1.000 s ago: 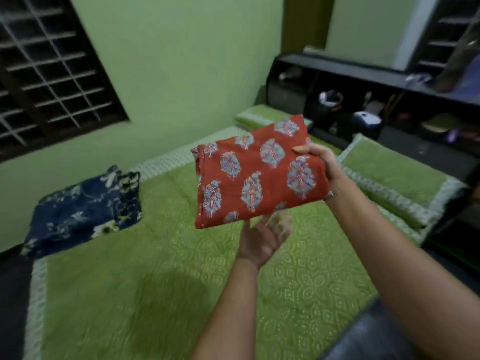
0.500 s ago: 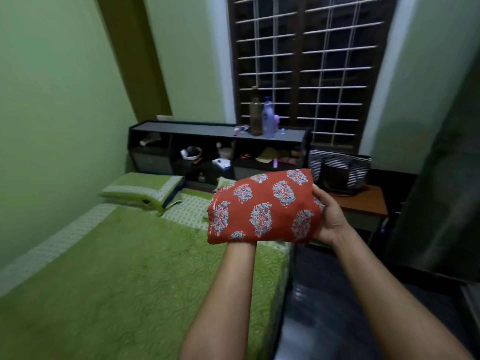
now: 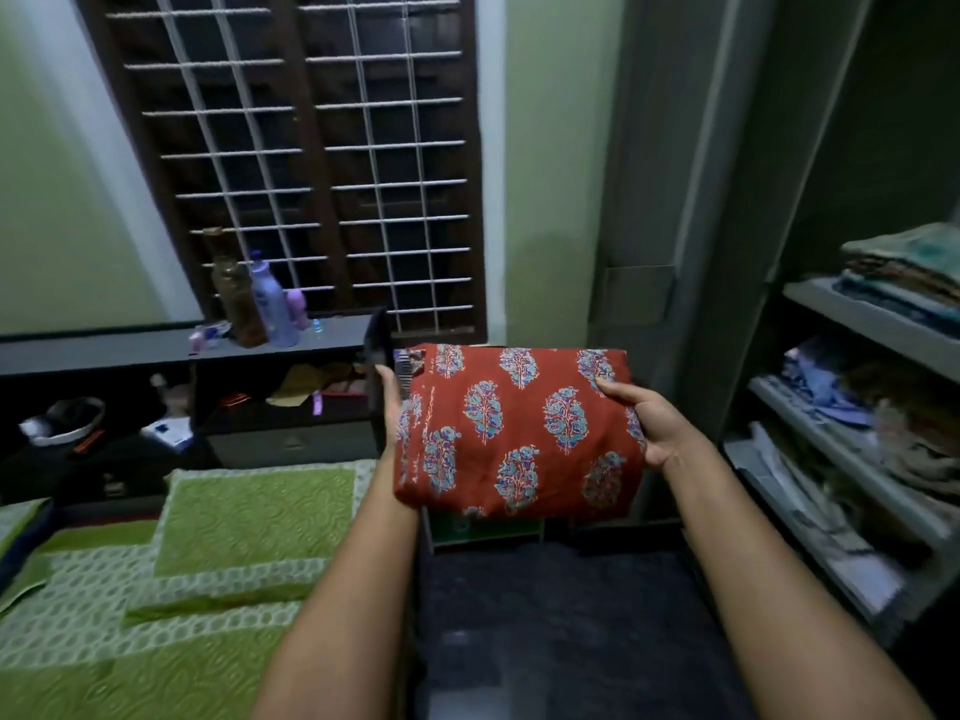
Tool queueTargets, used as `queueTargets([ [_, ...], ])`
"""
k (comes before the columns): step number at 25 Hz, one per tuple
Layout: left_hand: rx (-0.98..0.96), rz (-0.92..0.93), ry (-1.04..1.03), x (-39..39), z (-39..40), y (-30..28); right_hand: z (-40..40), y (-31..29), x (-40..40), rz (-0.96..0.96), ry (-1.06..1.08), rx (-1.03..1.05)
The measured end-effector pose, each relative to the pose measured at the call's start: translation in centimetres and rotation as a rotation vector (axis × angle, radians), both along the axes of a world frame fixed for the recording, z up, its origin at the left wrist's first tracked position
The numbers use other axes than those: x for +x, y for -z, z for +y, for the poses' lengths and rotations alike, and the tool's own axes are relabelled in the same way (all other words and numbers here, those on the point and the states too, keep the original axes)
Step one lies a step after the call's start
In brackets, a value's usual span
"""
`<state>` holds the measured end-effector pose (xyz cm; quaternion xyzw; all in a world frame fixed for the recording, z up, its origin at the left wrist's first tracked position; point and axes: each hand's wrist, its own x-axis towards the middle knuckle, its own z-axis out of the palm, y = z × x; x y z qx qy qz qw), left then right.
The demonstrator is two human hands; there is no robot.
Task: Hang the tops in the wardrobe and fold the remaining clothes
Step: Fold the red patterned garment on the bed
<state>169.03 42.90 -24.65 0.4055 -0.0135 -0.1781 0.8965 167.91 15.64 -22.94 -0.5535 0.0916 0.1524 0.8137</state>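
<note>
A folded red cloth [image 3: 514, 433] with blue flower prints is held flat in front of me, above the dark floor. My left hand [image 3: 390, 402] is at its left edge, fingers mostly hidden under the fabric. My right hand [image 3: 644, 423] grips its right edge, thumb on top. The open wardrobe [image 3: 852, 324] stands at the right, its shelves stacked with folded clothes [image 3: 909, 267].
The bed with a green quilt [image 3: 156, 589] and pillow [image 3: 254, 517] lies at the lower left. A dark headboard shelf [image 3: 182, 350] carries bottles [image 3: 270, 304] below a barred window [image 3: 311, 148]. The wardrobe door [image 3: 660, 200] stands open behind the cloth.
The view has swung right from the bed toward the wardrobe. The cloth came along, and my left hand shifted from beneath it to its left edge.
</note>
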Motion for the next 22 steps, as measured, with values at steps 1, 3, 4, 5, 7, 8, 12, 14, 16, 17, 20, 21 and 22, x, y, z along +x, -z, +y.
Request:
queueTargets([
  [1,0.1,0.002,0.019,2.7,-0.8,-0.9,-1.1,0.2,1.7,0.001,0.022,-0.045],
  [3,0.336,0.037,0.151,9.4,-3.3,-0.9,-3.3,1.0,5.3,0.0,0.076,-0.11],
  [4,0.473,0.063,0.202,12.4,-4.6,-0.6,-4.0,1.1,6.9,0.014,0.126,-0.15],
  [5,0.553,0.089,0.254,15.3,-6.0,-0.2,-4.8,1.2,8.4,0.019,0.179,-0.187],
  [7,0.658,0.086,0.287,20.6,-8.8,0.7,-6.5,1.4,11.0,0.021,0.32,-0.29],
  [8,0.674,0.054,0.283,22.9,-10.5,0.9,-7.5,1.3,12.1,0.011,0.399,-0.358],
  [12,0.668,-0.126,0.306,29.3,-18.0,0.2,-11.7,0.9,14.2,-0.099,0.688,-0.48],
  [14,0.647,-0.227,0.295,31.2,-22.2,-0.1,-14.2,1.3,14.9,-0.146,0.807,-0.565],
  [16,0.606,-0.361,0.282,32.6,-26.7,0.2,-17.0,1.9,15.7,-0.191,0.951,-0.63],
  [17,0.596,-0.431,0.266,33.2,-29.3,0.3,-18.7,2.2,16.3,-0.202,1.048,-0.659],
  [20,0.759,-0.595,0.091,33.4,-37.0,-0.3,-23.1,2.1,17.9,-0.158,1.308,-0.889],
  [21,0.854,-0.642,-0.003,33.2,-39.4,-1.0,-24.5,1.8,18.5,-0.123,1.39,-1.01],
  [22,0.906,-0.695,-0.099,33.1,-42.1,-1.9,-26.2,1.4,19.2,-0.097,1.473,-1.132],
])
